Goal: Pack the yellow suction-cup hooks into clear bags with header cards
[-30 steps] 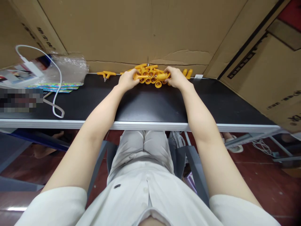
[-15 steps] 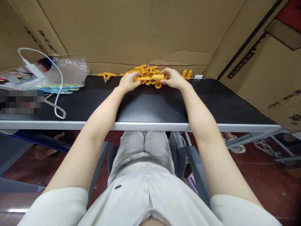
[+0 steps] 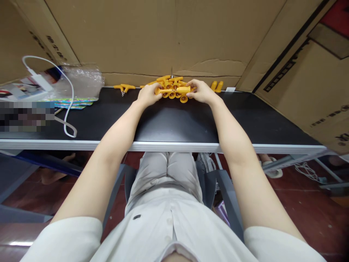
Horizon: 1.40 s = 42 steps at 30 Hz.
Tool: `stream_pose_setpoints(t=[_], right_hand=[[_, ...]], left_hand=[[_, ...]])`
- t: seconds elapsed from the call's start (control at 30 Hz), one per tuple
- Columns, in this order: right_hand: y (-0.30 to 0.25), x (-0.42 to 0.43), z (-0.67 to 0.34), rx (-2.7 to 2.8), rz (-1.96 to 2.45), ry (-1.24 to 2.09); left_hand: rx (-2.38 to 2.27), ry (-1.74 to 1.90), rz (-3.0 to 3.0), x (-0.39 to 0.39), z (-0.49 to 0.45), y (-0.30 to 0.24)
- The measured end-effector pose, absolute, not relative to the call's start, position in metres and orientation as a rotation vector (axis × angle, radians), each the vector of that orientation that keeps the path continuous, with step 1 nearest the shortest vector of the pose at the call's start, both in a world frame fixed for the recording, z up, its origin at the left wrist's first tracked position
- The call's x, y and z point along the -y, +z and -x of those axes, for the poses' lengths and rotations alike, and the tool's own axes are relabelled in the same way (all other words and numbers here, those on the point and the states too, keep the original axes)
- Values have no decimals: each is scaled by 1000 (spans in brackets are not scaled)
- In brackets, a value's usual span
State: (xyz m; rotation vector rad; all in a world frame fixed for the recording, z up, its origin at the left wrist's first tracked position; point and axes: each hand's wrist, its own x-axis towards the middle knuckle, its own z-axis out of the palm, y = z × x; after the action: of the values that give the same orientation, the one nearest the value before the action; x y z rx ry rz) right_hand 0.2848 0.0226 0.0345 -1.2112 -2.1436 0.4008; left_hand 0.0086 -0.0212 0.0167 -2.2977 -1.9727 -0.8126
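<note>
A yellow corkscrew (image 3: 183, 89) is held level between my two hands above the back of the black table (image 3: 174, 125). My left hand (image 3: 148, 94) pinches its left end, and the fingers of my right hand (image 3: 200, 90) close on its right end, by the wider sleeve part. A thinner twisted-looking section shows between the hands. Just behind and below lies a pile of yellow corkscrew parts (image 3: 183, 99), with several round cup-like openings facing me and T-shaped handles on top. My fingers hide some of the pile.
Left of the pile lie two yellow T-handles (image 3: 124, 87) with metal spirals. Two yellow sleeves (image 3: 218, 86) stand to the right, beside a white tag (image 3: 230, 89). Clear plastic bags (image 3: 81, 82) and a white cable (image 3: 72, 91) lie at left. A cardboard wall (image 3: 152, 36) closes the back.
Almost nothing differs. Both hands keep their hold on the corkscrew, with only a slight shift of my left fingers and of the camera view.
</note>
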Motion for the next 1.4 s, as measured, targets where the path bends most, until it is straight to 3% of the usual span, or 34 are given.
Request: stream_pose_setpoints(t=[0.3,0.87,1.17,1.3,1.4], right_hand=[[46,2,-270,1883,1176,953],[41,3,-260,1788,1194,1074],[31,-5,-259,1695,1407,1141],[46,7,-267,1739,1213,1328],[52,14,-268,1739,1097,1287]], left_hand=[[1753,-1032,2384,12,-7,9],[1725,-1060,2396,9,-3,7],[1737,-1069,2413,8,-5,6],[1742,-1095,2385,7,-4,6],[1770,-1065,2369,11,-5,8]])
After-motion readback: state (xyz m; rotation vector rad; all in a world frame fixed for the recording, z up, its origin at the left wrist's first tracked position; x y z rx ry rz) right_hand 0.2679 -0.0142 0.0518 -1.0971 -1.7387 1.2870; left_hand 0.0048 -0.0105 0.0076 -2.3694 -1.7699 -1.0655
